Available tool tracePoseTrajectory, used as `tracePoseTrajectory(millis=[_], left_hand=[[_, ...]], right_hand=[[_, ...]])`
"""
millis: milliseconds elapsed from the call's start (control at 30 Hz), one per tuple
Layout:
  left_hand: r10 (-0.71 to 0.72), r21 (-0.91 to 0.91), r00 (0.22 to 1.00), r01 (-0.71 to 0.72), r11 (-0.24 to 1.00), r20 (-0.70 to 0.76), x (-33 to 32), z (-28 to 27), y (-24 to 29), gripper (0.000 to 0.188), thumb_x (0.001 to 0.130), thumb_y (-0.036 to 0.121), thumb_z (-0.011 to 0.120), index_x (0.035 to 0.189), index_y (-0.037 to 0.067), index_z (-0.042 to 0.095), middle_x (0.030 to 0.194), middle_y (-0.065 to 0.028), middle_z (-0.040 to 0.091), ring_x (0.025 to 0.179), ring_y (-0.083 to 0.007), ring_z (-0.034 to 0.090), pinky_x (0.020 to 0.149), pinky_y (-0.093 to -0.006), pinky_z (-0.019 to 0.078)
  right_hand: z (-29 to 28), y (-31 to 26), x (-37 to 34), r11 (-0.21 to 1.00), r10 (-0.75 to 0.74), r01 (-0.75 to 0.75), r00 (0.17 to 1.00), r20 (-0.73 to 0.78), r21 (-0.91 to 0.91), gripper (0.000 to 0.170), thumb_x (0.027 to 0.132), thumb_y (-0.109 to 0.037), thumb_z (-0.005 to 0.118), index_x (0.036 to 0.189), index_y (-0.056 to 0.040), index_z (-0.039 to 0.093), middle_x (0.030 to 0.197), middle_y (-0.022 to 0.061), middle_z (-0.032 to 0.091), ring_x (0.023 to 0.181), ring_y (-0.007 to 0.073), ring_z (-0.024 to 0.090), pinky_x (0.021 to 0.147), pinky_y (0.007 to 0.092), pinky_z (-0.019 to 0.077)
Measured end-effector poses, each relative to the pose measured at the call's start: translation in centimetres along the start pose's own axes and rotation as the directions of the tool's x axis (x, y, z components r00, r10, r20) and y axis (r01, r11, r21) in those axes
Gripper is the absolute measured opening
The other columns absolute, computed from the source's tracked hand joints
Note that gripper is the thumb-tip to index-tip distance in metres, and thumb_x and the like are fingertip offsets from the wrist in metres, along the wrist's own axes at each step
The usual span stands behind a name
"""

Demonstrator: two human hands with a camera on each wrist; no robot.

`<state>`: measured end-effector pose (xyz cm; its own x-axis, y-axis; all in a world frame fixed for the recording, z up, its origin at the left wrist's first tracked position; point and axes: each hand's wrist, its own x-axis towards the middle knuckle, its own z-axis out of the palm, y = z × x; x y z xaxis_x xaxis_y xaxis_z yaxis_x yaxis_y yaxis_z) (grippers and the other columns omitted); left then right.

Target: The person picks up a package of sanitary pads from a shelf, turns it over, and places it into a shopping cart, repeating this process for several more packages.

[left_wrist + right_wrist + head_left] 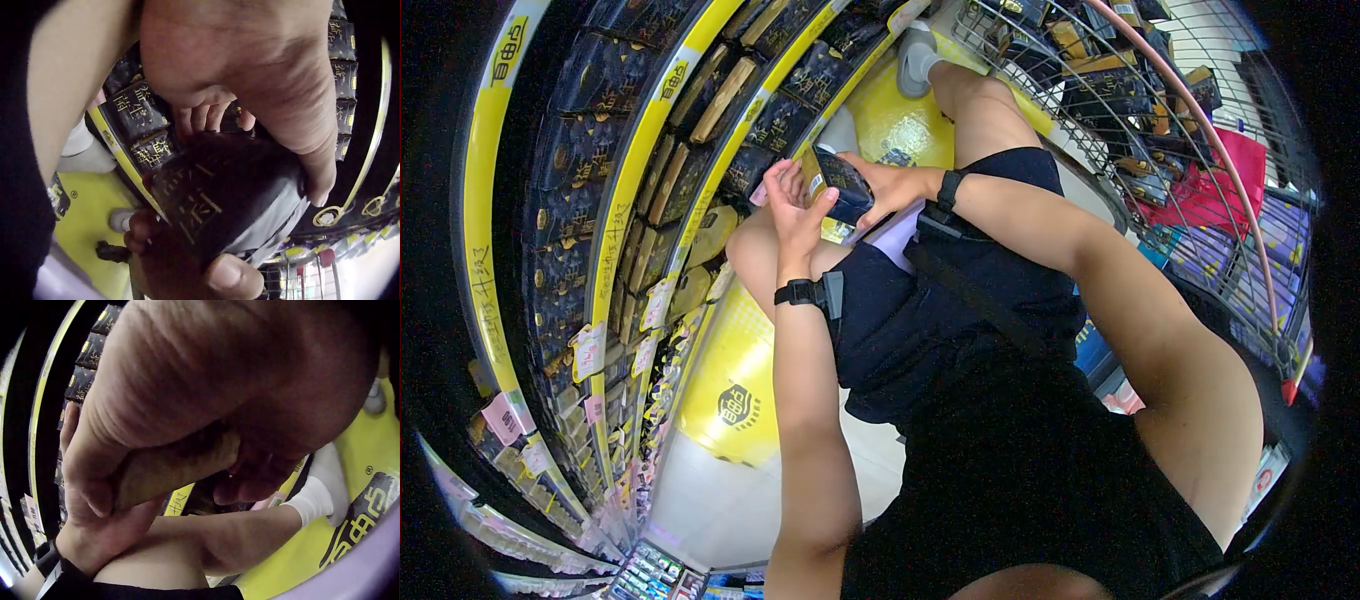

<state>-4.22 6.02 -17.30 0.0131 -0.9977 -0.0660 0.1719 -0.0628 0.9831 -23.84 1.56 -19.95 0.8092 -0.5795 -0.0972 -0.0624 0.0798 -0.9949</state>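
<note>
Between both hands is a black pack (849,190) with gold lettering and a gold side panel carrying a white barcode label. My left hand (796,222) holds its near left side, thumb against the panel. From the right, my right hand (892,190) grips the other side. In the left wrist view the pack (212,194) shows gold characters and a shiny pale side, with a thumb of each hand at its edges. The right wrist view shows its tan-gold side (175,470) under the right palm; the rest is hidden there.
Shelves of similar black packs (580,190) rise on the left, with yellow edge strips (608,240) and price tags (588,352). A wire shopping cart (1190,130) holding black packs and a red bag (1220,185) stands right. Yellow floor decals (730,400) lie below.
</note>
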Motion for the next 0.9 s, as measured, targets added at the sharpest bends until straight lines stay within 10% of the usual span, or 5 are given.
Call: tracePoseTrajectory(millis=[433, 900], left_hand=[[0.004, 0.095, 1.0, -0.004, 0.996, -0.002, -0.2, 0.3, 0.3, 0.073, 0.075, 0.011, 0.08, 0.133, 0.009, 0.035, 0.134, -0.0163, 0.047, 0.127, -0.0253, 0.045, 0.109, -0.0369, 0.0334], [-0.351, 0.27, 0.927, 0.308, 0.912, 0.129, -0.7, 0.2, 0.3, 0.074, 0.089, 0.03, 0.07, 0.143, 0.008, 0.024, 0.122, -0.018, 0.048, 0.112, -0.0255, 0.052, 0.096, -0.0378, 0.0428]], right_hand=[[-0.8, -1.1, -0.3, 0.998, 0.034, -0.039, 0.995, 0.09, 0.049, 0.118, 0.064, -0.02, 0.087, 0.149, 0.0024, 0.009, 0.136, 0.0207, 0.045, 0.125, 0.0259, 0.047, 0.105, 0.0337, 0.039], [-2.1, 0.5, 0.1, 0.8, 0.183, -0.02, 0.96, -0.213, 0.6, 0.056, 0.092, -0.035, 0.059, 0.142, -0.0145, 0.041, 0.128, 0.0033, 0.051, 0.112, 0.0145, 0.051, 0.093, 0.0334, 0.0433]])
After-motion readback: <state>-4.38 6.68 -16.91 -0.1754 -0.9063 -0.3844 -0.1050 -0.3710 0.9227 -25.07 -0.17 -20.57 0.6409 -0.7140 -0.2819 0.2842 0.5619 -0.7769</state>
